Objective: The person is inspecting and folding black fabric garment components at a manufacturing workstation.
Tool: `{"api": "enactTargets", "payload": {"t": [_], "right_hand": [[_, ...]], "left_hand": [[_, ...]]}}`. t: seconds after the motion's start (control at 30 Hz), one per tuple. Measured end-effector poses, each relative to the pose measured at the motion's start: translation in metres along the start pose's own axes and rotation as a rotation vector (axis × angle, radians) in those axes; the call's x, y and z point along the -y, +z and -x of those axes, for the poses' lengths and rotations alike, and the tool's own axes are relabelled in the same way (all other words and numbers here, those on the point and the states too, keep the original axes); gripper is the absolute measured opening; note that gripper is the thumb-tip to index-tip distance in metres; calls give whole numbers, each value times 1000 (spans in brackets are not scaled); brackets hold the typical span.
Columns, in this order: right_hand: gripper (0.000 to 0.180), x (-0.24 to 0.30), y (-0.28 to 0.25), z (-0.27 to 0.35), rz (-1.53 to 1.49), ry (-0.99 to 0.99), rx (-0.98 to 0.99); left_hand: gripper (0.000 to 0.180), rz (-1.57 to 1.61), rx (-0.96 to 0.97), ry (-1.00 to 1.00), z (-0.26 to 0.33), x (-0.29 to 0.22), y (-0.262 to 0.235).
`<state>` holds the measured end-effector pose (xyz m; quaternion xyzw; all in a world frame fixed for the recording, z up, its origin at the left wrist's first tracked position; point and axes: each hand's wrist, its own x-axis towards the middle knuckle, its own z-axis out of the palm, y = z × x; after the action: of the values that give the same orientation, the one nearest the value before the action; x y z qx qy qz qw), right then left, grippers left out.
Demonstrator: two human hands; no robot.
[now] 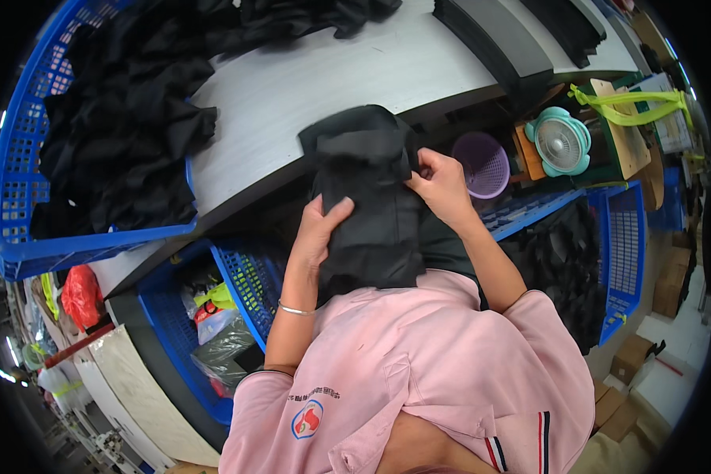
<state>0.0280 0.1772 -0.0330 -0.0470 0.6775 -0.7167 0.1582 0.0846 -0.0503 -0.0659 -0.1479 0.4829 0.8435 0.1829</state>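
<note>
A folded piece of black cloth [371, 225] hangs over the table's near edge and down to my lap; I cannot tell what garment it is. My left hand [321, 231] grips its left side, thumb lying on top and fingers partly hidden beneath. On the right, my right hand [441, 186] pinches the cloth's edge between thumb and curled fingers. The upper end of the cloth is bunched or folded over and lies against the white table [268, 103].
A blue basket [95, 246] heaped with black cloth stands on the table's left. Stacked black pieces [490, 43] lie far right. Below are a blue basket of bags [166, 324], a purple bin [480, 164], a teal fan [558, 142] and another blue basket [624, 245].
</note>
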Motion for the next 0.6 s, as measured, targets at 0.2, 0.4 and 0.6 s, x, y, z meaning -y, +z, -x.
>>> {"api": "enactTargets", "payload": {"t": [0.2,0.4,0.6], "right_hand": [[18,4,-3,9,661,-51,-289],[17,-7,3,33,34,-44,-221],[14,-25,-46,66,233,-174,-568]], "left_hand": [[46,-76,-2,25,1,8,-1],[49,49,75,-8,19,12,7],[42,-241,316,-192,31,34,31]]}}
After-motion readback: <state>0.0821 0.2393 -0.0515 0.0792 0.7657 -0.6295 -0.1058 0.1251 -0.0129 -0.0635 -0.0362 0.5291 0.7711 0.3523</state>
